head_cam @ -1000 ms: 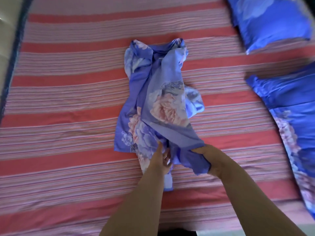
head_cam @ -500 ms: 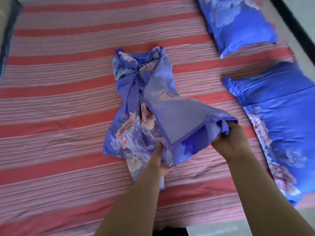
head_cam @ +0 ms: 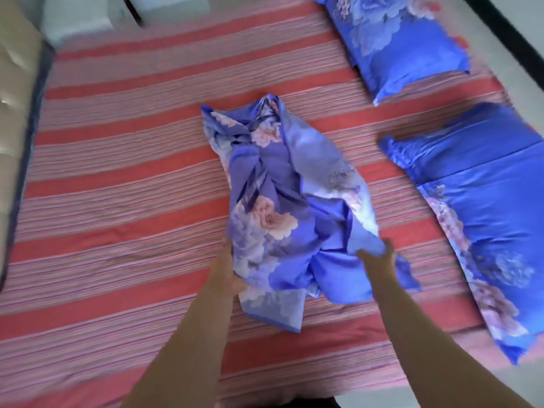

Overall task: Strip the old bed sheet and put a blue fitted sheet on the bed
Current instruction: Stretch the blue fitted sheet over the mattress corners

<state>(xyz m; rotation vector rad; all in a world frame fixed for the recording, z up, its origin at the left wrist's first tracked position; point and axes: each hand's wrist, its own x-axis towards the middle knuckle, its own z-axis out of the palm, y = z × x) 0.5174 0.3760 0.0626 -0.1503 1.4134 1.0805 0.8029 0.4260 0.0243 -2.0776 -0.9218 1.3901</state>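
Both hands, the left hand [head_cam: 226, 278] and right hand [head_cam: 379, 260], hold the bunched blue flowery sheet [head_cam: 282, 207], not yet spread over the red striped bed [head_cam: 117, 187].

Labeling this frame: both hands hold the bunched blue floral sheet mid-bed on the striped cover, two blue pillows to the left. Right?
Not quite: in the head view the two pillows lie to the right. Both the left hand and right hand do hold the blue floral sheet on the striped cover.
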